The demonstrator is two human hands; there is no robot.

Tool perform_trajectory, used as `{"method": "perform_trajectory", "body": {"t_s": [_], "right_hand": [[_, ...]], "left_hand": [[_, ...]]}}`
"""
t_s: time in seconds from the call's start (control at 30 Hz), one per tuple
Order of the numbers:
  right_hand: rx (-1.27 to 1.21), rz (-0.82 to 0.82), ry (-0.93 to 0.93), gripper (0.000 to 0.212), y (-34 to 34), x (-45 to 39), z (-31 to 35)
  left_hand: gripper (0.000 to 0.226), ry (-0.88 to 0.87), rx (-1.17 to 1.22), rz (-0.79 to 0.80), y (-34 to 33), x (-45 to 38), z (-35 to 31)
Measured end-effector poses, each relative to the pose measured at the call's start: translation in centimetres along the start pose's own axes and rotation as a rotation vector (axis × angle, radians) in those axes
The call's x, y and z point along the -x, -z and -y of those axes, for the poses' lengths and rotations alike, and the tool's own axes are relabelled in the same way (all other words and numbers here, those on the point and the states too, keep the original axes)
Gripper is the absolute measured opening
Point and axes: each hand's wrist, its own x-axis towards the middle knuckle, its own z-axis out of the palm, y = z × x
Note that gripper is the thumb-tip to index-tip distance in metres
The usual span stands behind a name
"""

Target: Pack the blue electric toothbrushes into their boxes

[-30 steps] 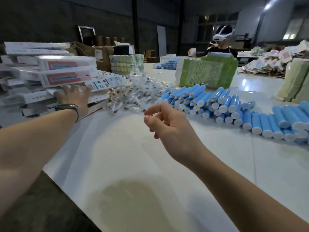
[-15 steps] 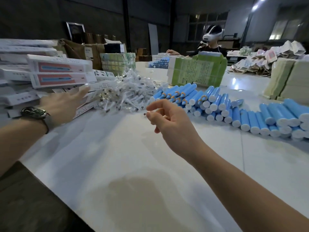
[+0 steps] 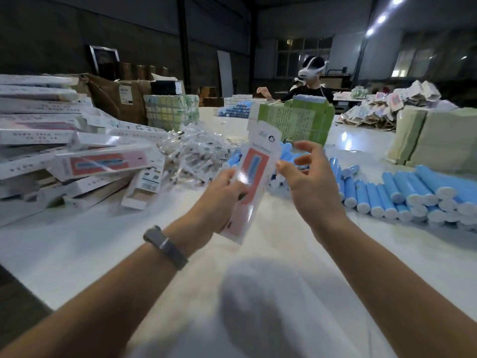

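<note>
My left hand (image 3: 219, 197) grips a flat white toothbrush box (image 3: 254, 171) with a red front panel and holds it tilted upright above the table's middle. My right hand (image 3: 315, 187) hovers with loosely spread fingers at the box's right edge, one fingertip touching or nearly touching it. Behind and to the right of my hands, several blue toothbrush handles (image 3: 392, 192) lie in rows on the white table (image 3: 103, 241). A messy stack of the same boxes (image 3: 103, 161) fills the left side.
A heap of small parts in clear bags (image 3: 191, 153) lies between the box stack and the blue handles. Green paper bundles (image 3: 296, 120) stand behind them, beige stacks (image 3: 438, 138) at the right. A person wearing a headset (image 3: 309, 81) works at the far side.
My left hand left the box stack and came to the middle holding one box. My right hand rose slightly and now meets the box's right edge.
</note>
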Motion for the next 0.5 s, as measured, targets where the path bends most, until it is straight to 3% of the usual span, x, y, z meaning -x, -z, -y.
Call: {"method": "perform_trajectory", "body": {"t_s": [0.13,0.23,0.33,0.5], "right_hand": [[-0.029,-0.073,-0.067,0.054,1.4,-1.1,-0.1],[-0.083,-0.043,-0.034,0.055,1.3,-0.4,-0.2],[-0.054,0.038,0.049,0.067,1.3,0.4,-0.5],[0.084,0.191,0.178,0.072,1.4,1.9,0.1]], "left_hand": [[0.019,-0.036,0.309,0.133,-6.1,-0.4,-0.6],[0.033,-0.131,0.455,0.151,-7.9,-0.2,0.0],[0.048,-0.286,0.454,0.139,-8.0,-0.4,1.5],[0.038,-0.546,0.415,0.159,-8.4,-0.3,2.5]]}}
